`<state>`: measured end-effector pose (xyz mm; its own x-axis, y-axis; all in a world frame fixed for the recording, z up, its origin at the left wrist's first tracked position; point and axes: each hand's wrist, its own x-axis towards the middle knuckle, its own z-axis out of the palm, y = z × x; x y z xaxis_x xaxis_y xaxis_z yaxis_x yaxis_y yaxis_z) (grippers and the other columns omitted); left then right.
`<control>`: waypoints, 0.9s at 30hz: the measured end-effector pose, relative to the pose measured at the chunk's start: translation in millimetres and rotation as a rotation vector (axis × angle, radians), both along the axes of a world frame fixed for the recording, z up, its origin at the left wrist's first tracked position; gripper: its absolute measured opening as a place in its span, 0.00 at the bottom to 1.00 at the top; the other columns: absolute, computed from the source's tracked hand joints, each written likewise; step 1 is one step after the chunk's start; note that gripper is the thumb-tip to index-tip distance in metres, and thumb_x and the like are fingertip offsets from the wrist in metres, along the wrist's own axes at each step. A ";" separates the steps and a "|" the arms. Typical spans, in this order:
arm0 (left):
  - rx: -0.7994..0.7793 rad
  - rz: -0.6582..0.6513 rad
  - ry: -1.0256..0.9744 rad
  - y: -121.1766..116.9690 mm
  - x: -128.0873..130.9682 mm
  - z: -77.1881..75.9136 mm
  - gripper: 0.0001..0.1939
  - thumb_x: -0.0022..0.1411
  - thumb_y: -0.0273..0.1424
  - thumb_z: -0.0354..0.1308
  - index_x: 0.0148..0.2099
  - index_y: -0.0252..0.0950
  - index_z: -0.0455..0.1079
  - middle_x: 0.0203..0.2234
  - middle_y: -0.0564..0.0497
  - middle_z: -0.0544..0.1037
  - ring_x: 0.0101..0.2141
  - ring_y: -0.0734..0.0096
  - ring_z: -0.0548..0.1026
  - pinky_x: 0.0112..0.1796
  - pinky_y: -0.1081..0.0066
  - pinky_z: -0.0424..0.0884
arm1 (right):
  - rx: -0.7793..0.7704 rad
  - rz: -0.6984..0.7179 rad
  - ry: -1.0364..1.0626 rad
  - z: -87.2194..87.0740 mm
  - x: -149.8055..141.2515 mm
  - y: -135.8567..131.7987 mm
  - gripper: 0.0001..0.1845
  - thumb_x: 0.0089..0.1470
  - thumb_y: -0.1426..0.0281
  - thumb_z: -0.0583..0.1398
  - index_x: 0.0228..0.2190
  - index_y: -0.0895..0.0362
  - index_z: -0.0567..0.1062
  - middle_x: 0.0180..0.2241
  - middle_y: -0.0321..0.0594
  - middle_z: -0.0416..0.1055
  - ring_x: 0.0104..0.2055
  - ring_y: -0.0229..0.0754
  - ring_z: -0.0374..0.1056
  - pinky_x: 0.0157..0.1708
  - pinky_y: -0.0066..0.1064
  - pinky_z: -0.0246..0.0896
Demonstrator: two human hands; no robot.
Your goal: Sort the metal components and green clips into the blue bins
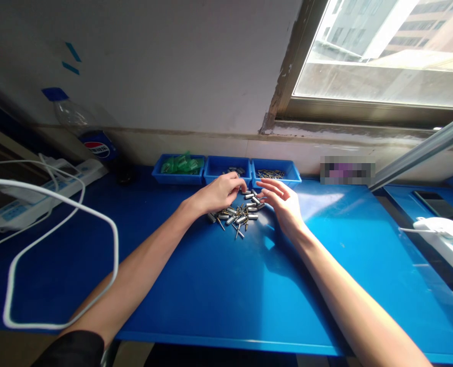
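Fingers of left hand [221, 193] narrow, grip unclear; right hand's [286, 205] wide; tangled metal parts [241, 219] best pinched singly.

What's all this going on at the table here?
Someone has both bare hands at a loose pile of small metal parts on a blue tabletop. The left hand is curled at its far edge; whether it grips a piece is unclear. The right hand is beside it, fingers spread. Behind stand three blue bins, holding green items, grey pieces and thin pins.
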<state>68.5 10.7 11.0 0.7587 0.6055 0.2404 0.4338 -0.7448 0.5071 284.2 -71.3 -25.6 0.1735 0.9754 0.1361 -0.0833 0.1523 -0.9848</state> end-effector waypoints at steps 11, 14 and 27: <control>-0.301 0.121 -0.478 -6.2 8.6 6.9 0.08 0.61 0.29 0.66 0.43 0.33 0.79 0.37 0.47 0.85 0.38 0.65 0.84 0.46 0.66 0.81 | -0.007 0.053 -0.112 -1.1 -2.5 -0.1 0.19 0.55 0.57 0.70 0.47 0.50 0.82 0.42 0.42 0.84 0.38 0.46 0.79 0.43 0.40 0.76; -0.374 0.134 -0.529 -6.2 9.5 7.3 0.10 0.57 0.32 0.70 0.40 0.32 0.79 0.36 0.46 0.85 0.37 0.64 0.84 0.45 0.66 0.81 | -0.040 0.100 -0.097 1.3 -4.7 -1.9 0.19 0.55 0.57 0.71 0.46 0.50 0.82 0.39 0.41 0.84 0.37 0.46 0.79 0.43 0.41 0.76; -0.206 0.118 -0.243 -3.5 5.4 2.2 0.06 0.58 0.29 0.66 0.39 0.34 0.78 0.34 0.48 0.84 0.35 0.67 0.82 0.40 0.70 0.78 | -0.021 0.035 -0.028 -1.6 -3.5 -1.2 0.16 0.54 0.57 0.72 0.42 0.52 0.85 0.39 0.41 0.84 0.38 0.47 0.79 0.47 0.43 0.74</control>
<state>73.9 7.3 13.3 0.6161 0.7404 0.2689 0.3590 -0.5677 0.7408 280.7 -72.5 -27.2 0.1358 0.9834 0.1199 -0.0607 0.1291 -0.9898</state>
